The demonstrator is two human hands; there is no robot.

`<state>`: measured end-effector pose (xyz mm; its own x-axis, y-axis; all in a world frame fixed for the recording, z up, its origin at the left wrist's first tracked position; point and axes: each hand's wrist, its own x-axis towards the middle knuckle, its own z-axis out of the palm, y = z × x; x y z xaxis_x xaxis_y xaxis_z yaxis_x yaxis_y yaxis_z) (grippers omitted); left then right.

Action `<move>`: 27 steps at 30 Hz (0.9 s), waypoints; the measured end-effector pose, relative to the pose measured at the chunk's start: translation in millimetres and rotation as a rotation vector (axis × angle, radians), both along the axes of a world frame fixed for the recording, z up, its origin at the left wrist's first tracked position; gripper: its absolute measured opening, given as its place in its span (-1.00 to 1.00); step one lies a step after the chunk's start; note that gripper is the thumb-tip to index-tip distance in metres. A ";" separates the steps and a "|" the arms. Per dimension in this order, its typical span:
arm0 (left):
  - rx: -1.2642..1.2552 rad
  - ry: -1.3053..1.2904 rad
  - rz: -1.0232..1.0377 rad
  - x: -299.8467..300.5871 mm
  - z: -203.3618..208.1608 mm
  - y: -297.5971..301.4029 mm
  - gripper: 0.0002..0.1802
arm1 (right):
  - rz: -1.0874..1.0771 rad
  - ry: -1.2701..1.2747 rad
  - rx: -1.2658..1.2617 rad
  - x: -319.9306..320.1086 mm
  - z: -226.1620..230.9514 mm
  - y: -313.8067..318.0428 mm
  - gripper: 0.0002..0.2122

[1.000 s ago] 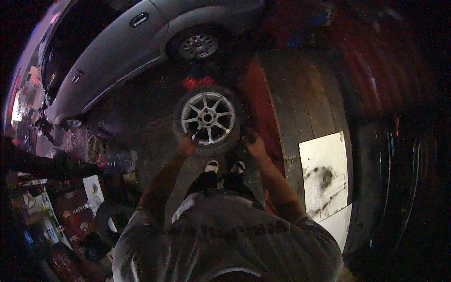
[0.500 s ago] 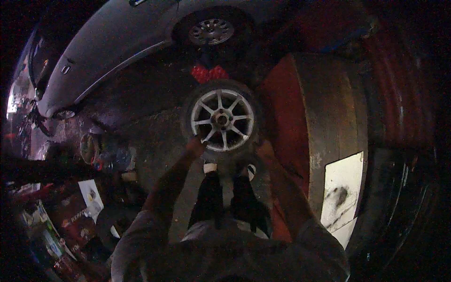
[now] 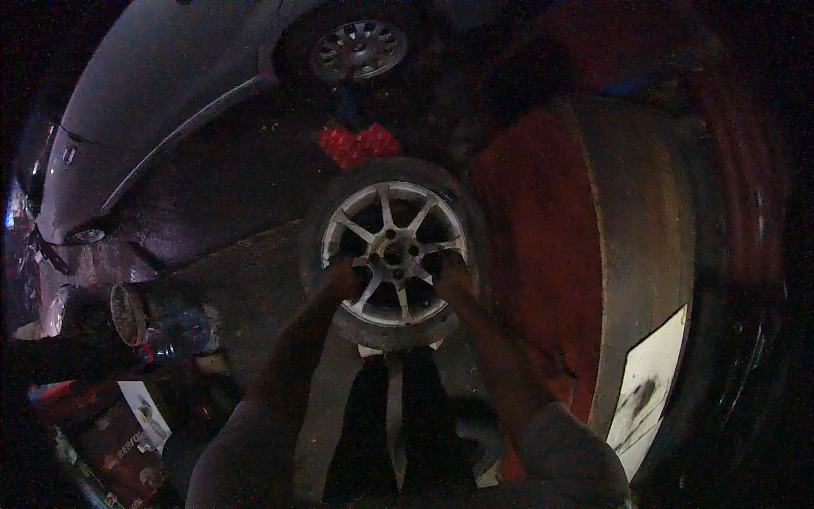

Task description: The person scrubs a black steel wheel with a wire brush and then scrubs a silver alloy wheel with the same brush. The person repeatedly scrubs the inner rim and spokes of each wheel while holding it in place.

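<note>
A car wheel (image 3: 386, 212) with pale spokes and a dark tyre fills the middle of the view, its spoked face up toward me. My left hand (image 3: 343, 276) grips it on the left side, with the fingers reaching into the gap between spokes. On the opposite side my right hand (image 3: 451, 273) has hold of the spokes in the same way. Both sets of fingertips are lost in the dark openings. The wheel covers most of my feet, and only pale shoe edges show below the tyre.
A grey car (image 3: 178, 93) with a spoked wheel (image 3: 360, 51) stands ahead. Red, bumpy objects (image 3: 360, 144) lie just beyond the tyre. To the right is a red and brown bench-like block (image 3: 632, 229) bearing a white sheet (image 3: 649, 382). Left are a clear bottle (image 3: 182, 331) and a red box (image 3: 127, 450).
The wheel looks larger and nearer, and now hides my shoes. My hands have shifted from its lower edge and side in among the spokes. The whole view has turned slightly.
</note>
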<state>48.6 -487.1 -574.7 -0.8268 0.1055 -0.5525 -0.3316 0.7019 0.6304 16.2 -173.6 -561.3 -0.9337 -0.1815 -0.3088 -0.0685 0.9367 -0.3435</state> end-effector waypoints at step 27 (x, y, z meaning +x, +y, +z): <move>-0.228 0.194 -0.184 72.6 -68.7 1.1 -0.72 | 0.554 -0.290 0.270 -11.8 -15.8 10.6 -0.79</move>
